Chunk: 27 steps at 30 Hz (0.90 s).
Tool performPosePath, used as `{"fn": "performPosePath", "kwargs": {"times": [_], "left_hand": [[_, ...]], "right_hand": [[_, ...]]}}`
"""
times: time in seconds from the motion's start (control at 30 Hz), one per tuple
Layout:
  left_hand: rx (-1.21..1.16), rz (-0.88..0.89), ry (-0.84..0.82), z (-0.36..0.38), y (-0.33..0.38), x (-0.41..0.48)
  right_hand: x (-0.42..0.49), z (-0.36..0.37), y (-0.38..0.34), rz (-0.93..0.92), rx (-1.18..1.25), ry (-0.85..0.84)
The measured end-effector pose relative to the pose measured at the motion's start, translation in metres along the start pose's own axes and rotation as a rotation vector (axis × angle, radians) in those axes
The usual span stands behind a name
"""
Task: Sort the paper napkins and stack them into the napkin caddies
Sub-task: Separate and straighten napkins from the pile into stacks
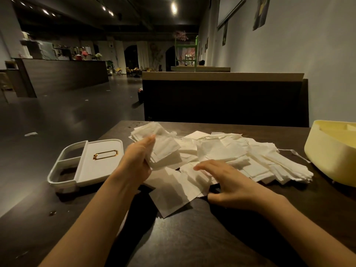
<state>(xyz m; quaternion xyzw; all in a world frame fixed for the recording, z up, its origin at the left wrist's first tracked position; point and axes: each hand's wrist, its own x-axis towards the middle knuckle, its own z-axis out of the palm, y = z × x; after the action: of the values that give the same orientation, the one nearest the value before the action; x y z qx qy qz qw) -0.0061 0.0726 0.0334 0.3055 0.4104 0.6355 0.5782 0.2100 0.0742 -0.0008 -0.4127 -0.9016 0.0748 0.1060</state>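
White caddy (86, 160): it sat at the table's left edge, just beside my forearm. Its two open compartments looked dark, with no napkins that I could see. A lid (105, 153) with a gold handle covered the rest.

Left hand (136, 160): my fingers and thumb were curled round a bundle of napkins (161, 149), which I held raised on edge above the near sheets.

Step, as I judged it: I was gathering matching sheets into the bundle. To do it well I needed to square the edges against the table (192, 237) before loading, because a fanned bundle would jam in a narrow compartment.

Right hand (229, 184): my fingers were straight and spread low over the flat near sheets and gripped nothing. I couldn't tell whether they touched the paper. I thought it best to slide one sheet free at a time, since thin paper clings.

Loose pile (246, 157): most of the napkins lay unsorted and overlapping across the middle of the table.

Yellow caddy (331, 157): it stood at the right edge, near the pile. Dividers showed inside, but the frame cut it off, so I could not tell what it held.
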Motion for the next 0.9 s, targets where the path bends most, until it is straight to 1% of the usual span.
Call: {"fn": "performPosePath", "kwargs": {"times": [0.13, 0.23, 0.37, 0.5, 0.67, 0.73, 0.83, 0.9], "left_hand": [[-0.021, -0.011, -0.015, 0.002, 0.001, -0.002], [-0.028, -0.017, -0.01, 0.001, 0.002, -0.002], [-0.035, -0.013, -0.012, 0.001, 0.004, -0.002], [-0.008, -0.017, -0.022, 0.004, 0.003, -0.006], [-0.011, -0.041, -0.035, 0.003, 0.002, -0.004], [-0.004, -0.046, -0.034, 0.003, 0.002, -0.004], [-0.009, -0.052, -0.033, 0.004, 0.002, -0.005], [-0.02, -0.053, -0.027, 0.004, 0.002, -0.005]], "right_hand": [[0.013, 0.008, -0.005, -0.031, -0.23, 0.076], [0.016, 0.016, 0.0, -0.055, -0.296, 0.135], [0.016, 0.019, 0.002, -0.068, -0.301, 0.19], [0.013, 0.017, 0.004, 0.006, -0.303, 0.276], [0.015, 0.026, 0.003, 0.042, -0.414, 0.326], [0.015, 0.026, 0.001, 0.014, -0.422, 0.361], [0.014, 0.023, -0.001, -0.045, -0.39, 0.442], [0.014, 0.019, -0.001, -0.044, -0.256, 0.476]]}}
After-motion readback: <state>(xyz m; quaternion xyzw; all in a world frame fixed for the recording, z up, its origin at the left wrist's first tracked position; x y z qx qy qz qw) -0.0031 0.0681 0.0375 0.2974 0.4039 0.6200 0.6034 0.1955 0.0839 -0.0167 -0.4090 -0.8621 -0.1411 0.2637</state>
